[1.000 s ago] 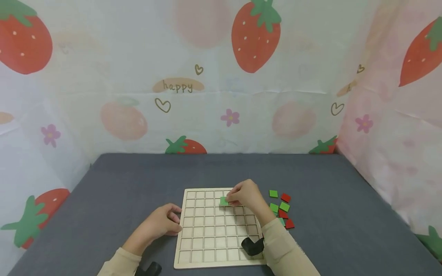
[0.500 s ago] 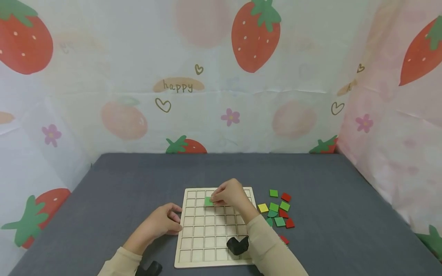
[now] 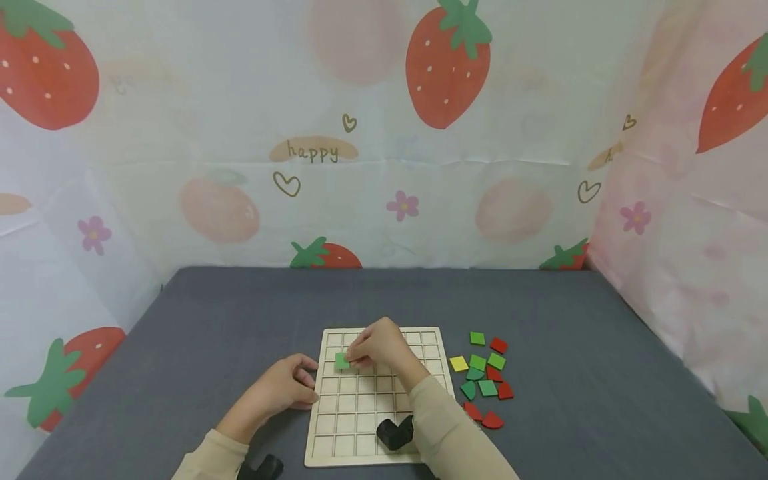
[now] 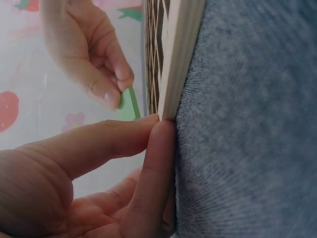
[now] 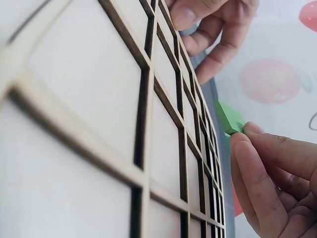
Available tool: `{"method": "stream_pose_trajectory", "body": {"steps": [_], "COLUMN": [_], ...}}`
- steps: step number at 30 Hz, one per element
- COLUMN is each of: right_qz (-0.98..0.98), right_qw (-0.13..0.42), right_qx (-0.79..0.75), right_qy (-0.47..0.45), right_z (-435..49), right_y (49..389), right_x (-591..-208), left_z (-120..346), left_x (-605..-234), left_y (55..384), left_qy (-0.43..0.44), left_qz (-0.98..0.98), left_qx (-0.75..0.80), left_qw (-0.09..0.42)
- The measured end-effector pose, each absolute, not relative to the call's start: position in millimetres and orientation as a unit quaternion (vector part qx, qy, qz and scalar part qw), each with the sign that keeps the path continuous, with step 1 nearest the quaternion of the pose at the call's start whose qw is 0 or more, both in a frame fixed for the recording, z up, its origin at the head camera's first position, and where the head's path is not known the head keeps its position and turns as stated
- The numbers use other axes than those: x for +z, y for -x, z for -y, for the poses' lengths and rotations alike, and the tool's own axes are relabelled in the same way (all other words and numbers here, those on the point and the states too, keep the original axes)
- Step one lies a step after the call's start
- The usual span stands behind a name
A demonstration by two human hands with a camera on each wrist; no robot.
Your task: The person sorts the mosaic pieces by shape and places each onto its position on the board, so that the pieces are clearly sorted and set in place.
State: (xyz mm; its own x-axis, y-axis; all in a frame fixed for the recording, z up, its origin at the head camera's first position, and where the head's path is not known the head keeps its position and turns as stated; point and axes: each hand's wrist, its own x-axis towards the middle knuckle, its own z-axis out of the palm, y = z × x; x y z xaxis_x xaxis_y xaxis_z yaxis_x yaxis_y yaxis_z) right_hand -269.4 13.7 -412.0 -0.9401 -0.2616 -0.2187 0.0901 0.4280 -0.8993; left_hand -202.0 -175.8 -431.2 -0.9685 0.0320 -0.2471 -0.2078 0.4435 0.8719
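In the lower left of centre we have the left hand [image 3: 282, 385], its grip narrowed to thumb and finger against the left edge of the grid board [image 3: 365, 404], which lies flat on the bench [image 3: 240, 313] in the lower middle of the frame. We see no piece seated in any cell in view, so we judge the laying of pieces to be at its very start. Over the board's upper left is the green tile [image 3: 341, 361]; just right of it the right hand [image 3: 375, 345] has its grip drawn down to a pinch on that tile. From the wrist views we take the tile to be raised slightly off the face, its placing not yet done. The sleeve [image 3: 459, 433] and that hand hide some cells, and we cannot tell what is under them. Farther right, loose beside the board, we find the yellow tile [image 3: 459, 363], then green pieces [image 3: 488, 388], square and rounded, mixed with red pieces [image 3: 499, 345], the lowest one rounded. These we count as left over for now, though we cannot tell whether all belong on the grid.
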Motion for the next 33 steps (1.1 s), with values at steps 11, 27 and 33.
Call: {"method": "stream_pose_trajectory", "body": {"steps": [11, 27, 33], "right_qz": [-0.826, -0.845, -0.854], "right_qw": [0.17, 0.176, 0.168], "right_qx": [-0.536, -0.504, -0.491], "right_qy": [0.051, 0.034, 0.034], "right_z": [-0.7, 11.9, 13.0], "right_y": [269.2, 268.6, 266.6], "right_x": [-416.6, -414.3, -412.0], "left_z": [177.0, 178.3, 176.9], "left_x": [-430.1, -429.9, -429.7], "left_y": [202.6, 203.4, 204.0], "left_qy": [0.051, 0.043, 0.044], "left_qz": [-0.841, -0.835, -0.838], "left_qx": [0.526, 0.533, 0.529], "left_qw": [0.117, 0.129, 0.126]}}
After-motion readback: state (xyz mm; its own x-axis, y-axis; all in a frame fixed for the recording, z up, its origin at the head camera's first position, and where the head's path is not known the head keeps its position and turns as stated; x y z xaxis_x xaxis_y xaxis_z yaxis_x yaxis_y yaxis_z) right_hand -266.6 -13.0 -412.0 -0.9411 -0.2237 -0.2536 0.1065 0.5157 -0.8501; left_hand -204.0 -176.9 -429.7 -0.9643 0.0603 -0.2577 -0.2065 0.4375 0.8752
